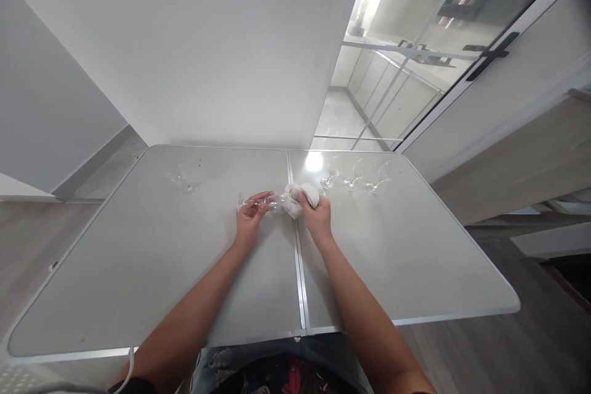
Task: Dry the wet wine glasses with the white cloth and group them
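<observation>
A clear stemmed glass (264, 201) lies sideways above the middle of a white folding table (184, 271). My left hand (250, 217) grips its stem and foot. My right hand (316, 214) presses a crumpled white cloth (300, 196) around the glass's bowl, which the cloth hides. Both hands hover just over the table's centre seam.
Three clear stemmed glasses (353, 177) stand in a row at the far right of the table. Another glass (185, 183) stands at the far left. A white wall lies behind, a glass door (415, 55) to the right, and wood floor around the table.
</observation>
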{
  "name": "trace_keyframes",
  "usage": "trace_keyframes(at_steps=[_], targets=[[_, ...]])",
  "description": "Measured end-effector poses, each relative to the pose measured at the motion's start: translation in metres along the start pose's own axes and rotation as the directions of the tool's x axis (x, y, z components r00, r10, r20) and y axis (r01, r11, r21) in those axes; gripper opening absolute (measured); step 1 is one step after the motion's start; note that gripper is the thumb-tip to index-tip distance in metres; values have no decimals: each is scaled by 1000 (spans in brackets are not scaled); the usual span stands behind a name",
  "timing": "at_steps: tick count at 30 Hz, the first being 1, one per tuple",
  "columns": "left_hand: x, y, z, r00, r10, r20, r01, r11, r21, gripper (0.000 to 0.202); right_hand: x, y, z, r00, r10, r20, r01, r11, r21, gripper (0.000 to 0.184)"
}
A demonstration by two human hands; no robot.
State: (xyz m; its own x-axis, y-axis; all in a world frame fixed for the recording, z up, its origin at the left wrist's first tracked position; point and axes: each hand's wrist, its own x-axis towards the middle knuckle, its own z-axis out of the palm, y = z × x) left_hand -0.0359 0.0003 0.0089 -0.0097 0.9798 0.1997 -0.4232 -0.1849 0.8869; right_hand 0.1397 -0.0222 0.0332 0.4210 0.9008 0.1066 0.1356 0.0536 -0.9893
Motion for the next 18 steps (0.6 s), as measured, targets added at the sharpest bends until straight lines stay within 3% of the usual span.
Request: trace_keyframes(at_steps=[5,8,10,13,15,18], targets=[[0,0,-2,998,-3,-58,10,994,109,32,-9,-5,6,963,-92,253,35,975,220,29],[0,0,-4,997,-37,-67,47,987,157,38,-16,-8,3,892,-109,438,-30,954,299,45],[1,-1,-5,996,-68,-52,75,988,133,42,-20,-8,2,811,-148,565,-20,960,280,67],[3,-2,-6,994,-93,-63,99,990,98,42,-22,-2,4,716,-254,650,189,967,170,95],[4,-4,-8,992,-95,-84,104,989,105,41,-21,5,9,683,-345,644,400,914,66,89],[6,-7,-11,988,-80,-131,101,982,159,37,-20,13,16,605,-467,645,648,760,-58,69]])
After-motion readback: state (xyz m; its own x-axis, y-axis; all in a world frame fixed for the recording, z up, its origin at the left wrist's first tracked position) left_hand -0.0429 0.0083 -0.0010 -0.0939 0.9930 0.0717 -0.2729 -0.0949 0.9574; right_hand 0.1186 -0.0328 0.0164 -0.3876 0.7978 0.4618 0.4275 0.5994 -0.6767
